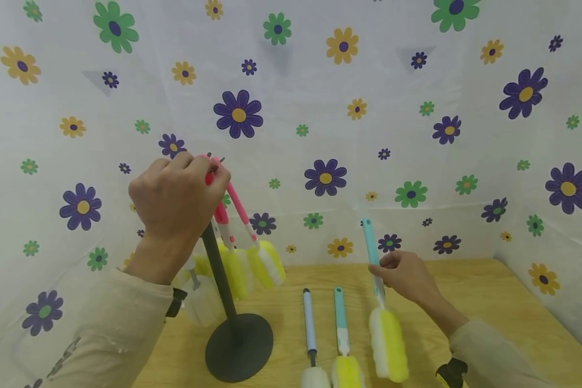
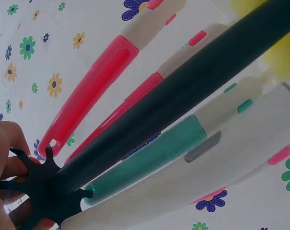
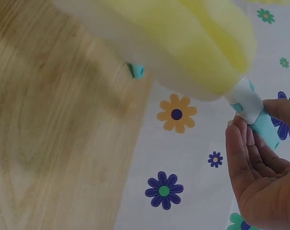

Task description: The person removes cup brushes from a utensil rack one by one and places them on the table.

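Observation:
My left hand [image 1: 177, 202] grips the hooked top of a black hanging stand [image 1: 240, 345], fingers curled around its star-shaped hook disc [image 2: 41, 187] in the left wrist view. Several sponge bottle brushes hang from it, among them one with a pink handle [image 2: 89, 93] and one with a teal handle [image 2: 149, 160]. My right hand [image 1: 409, 277] pinches the handle of another sponge bottle brush [image 1: 388, 342]. That brush has a light teal and white handle and a yellow and white sponge head, which points down. In the right wrist view its sponge [image 3: 183, 43] fills the upper part.
On the wooden table [image 1: 490, 323], between stand and right hand, lie a blue-grey-handled brush [image 1: 309, 323] and a teal-handled brush [image 1: 340, 318]. Both sponge heads run to the lower frame edge. A white flower-print sheet [image 1: 281, 156] rises behind and at the sides.

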### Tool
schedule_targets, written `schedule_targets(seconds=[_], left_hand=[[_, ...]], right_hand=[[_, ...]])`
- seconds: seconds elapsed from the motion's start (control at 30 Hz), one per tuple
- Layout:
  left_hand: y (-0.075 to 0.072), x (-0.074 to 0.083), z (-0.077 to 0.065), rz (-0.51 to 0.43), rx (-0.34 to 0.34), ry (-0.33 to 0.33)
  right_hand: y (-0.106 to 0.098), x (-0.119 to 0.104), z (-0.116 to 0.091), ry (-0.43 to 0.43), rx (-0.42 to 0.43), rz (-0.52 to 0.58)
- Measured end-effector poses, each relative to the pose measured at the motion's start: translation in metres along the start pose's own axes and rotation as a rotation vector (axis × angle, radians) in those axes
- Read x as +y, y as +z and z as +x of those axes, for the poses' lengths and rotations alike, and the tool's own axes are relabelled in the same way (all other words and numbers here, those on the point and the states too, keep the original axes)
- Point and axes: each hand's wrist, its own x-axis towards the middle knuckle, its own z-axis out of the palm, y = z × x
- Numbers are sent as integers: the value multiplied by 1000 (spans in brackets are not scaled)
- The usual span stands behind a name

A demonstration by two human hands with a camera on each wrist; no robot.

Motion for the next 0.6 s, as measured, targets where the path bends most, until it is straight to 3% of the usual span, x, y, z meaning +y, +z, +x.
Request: schedule_targets(seconds=[0.3,0.6], left_hand=[[1,-3,-2,-50,33,-2],[1,-9,-3,-81,56,10]], right_hand=[[18,24,-7,132,-62,78],[42,49,-14,203,-116,28]])
